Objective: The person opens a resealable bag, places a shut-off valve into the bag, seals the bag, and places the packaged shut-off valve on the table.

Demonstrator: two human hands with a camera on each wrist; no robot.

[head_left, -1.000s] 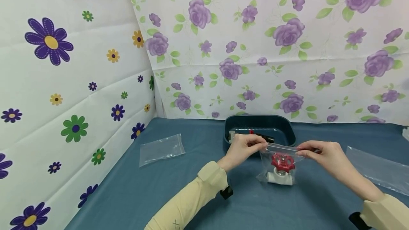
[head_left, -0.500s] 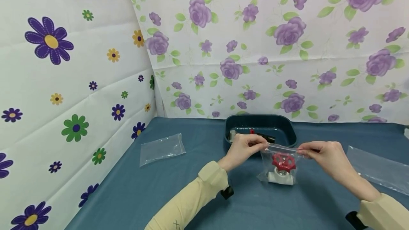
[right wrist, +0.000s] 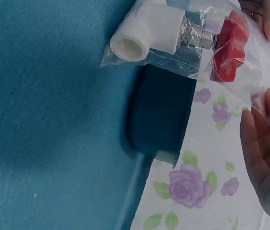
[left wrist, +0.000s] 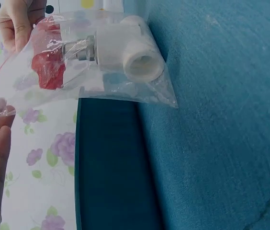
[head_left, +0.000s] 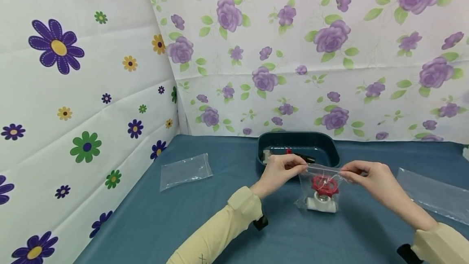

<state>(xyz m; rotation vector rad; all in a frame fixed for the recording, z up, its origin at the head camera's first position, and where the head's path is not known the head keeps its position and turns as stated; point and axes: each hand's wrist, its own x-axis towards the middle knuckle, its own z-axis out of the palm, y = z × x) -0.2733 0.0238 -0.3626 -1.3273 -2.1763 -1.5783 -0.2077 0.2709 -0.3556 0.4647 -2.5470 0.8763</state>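
A clear zip bag (head_left: 305, 192) hangs upright between both hands, its zip edge at the top. Inside it is a valve (head_left: 321, 204) with a white T-shaped pipe body, a metal stem and a red handwheel (head_left: 324, 185). My left hand (head_left: 280, 170) pinches the bag's top left corner between thumb and fingers. At the top right corner, my right hand (head_left: 373, 178) pinches the same edge. The right wrist view shows the white body (right wrist: 147, 31) low in the bag and the red wheel (right wrist: 230, 45) nearer the zip.
Behind the bag stands a dark blue tray (head_left: 322, 139) holding several small parts, one black and one red among them. A flat clear bag (head_left: 185, 172) lies at the left on the blue cloth (head_left: 154, 231), and a second flat bag (head_left: 436, 194) at the right. Flowered curtains (head_left: 234, 52) enclose the back and left.
My right hand has shifted very slightly along the bag's top edge. Both hands keep their pinch on the bag, which stays in place.
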